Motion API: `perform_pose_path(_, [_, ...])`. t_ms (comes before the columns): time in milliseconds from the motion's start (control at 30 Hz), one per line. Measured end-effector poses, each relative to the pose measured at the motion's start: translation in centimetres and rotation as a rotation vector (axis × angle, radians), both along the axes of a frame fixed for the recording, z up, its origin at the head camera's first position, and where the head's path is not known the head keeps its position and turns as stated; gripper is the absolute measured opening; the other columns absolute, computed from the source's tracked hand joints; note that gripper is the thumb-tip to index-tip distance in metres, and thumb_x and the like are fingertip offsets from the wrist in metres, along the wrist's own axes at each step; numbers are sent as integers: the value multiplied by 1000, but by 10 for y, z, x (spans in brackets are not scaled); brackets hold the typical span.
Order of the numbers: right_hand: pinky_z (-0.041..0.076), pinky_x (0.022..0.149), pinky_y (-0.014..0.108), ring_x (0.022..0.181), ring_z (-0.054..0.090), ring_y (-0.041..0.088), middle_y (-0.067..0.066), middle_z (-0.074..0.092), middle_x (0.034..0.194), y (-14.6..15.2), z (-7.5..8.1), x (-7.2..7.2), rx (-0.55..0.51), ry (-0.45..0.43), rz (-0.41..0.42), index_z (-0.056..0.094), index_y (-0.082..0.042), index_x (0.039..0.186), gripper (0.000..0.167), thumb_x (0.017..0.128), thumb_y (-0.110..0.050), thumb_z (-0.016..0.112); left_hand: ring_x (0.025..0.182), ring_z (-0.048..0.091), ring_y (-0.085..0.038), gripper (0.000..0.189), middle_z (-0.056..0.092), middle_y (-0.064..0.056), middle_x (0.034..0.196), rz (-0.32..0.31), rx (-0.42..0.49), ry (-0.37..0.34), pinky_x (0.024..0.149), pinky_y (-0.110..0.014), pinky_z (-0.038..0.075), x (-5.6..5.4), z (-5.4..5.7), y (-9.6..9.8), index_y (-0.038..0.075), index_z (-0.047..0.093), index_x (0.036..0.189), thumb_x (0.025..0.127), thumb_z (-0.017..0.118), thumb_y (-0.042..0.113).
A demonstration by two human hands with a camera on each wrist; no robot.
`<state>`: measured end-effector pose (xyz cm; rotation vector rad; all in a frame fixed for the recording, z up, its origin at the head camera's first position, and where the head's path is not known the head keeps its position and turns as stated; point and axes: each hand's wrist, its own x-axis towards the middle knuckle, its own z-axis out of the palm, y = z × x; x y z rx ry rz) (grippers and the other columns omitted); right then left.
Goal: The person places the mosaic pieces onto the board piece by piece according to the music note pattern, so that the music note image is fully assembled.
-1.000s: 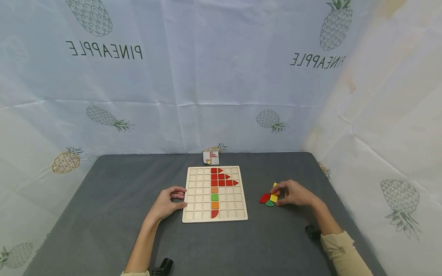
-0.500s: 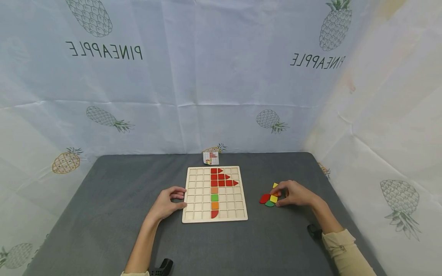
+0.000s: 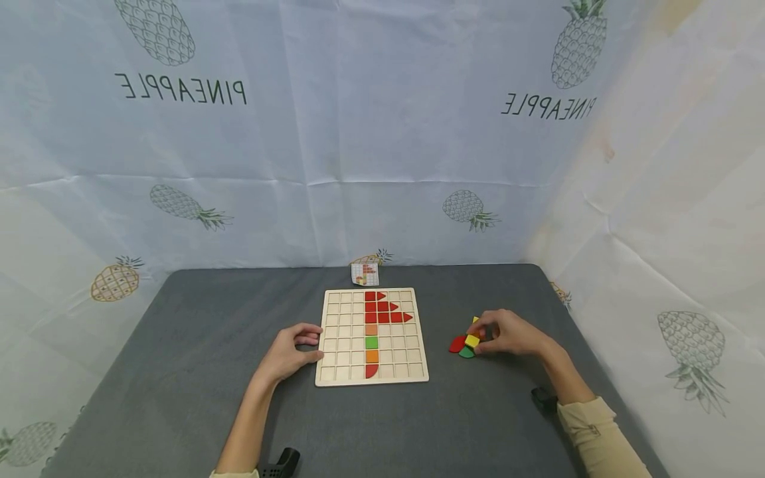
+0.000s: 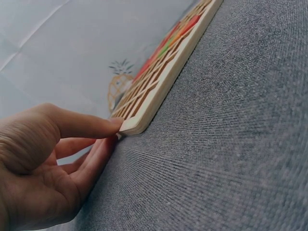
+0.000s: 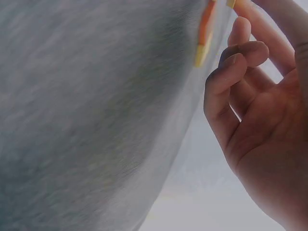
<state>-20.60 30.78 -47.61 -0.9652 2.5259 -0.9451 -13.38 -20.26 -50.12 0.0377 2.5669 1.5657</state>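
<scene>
A square wooden grid board [image 3: 346, 338] lies on the table with red, orange and green tiles down one column and red rows at its top. My left hand [image 3: 287, 355] rests at the board's left edge, thumb and fingertips touching it. The left wrist view shows the left thumb at the board's edge [image 4: 156, 98]. To the right, my right hand [image 3: 508, 334] pinches a yellow square tile [image 3: 472, 341] between thumb and finger, slightly raised. Around it lie a red tile [image 3: 457, 343], a green tile [image 3: 467, 352] and others partly hidden by the fingers.
A small printed card [image 3: 365, 273] with a coloured grid pattern stands behind the board, at the back of the grey table [image 3: 239, 299]. Pineapple-printed cloth [image 3: 382, 119] hangs behind and beside the table. Black wrist devices [image 3: 281, 463] sit by both forearms.
The yellow square tile has come up slightly and tilted in my right fingers. My left hand and the board have stayed in place.
</scene>
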Motion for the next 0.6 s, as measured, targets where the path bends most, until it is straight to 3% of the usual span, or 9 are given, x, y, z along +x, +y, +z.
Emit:
perform_pose_path(267, [49, 63, 22, 69, 54, 4, 5, 71, 102, -37, 13, 1, -9, 24, 13, 81, -15, 122, 33, 93, -29, 88, 114, 72, -33, 50, 71, -24, 125, -1, -7, 6, 85, -25, 57, -1, 0, 0, -6, 68, 135, 88, 86, -1])
perform_pose_path(600, [48, 60, 21, 63, 52, 1, 1, 74, 109, -120, 23, 1, -3, -7, 115, 80, -14, 125, 35, 94, -28, 87, 114, 72, -33, 50, 71, -24, 125, -7, -3, 4, 84, -24, 57, 0, -1, -1, -6, 68, 135, 88, 86, 0])
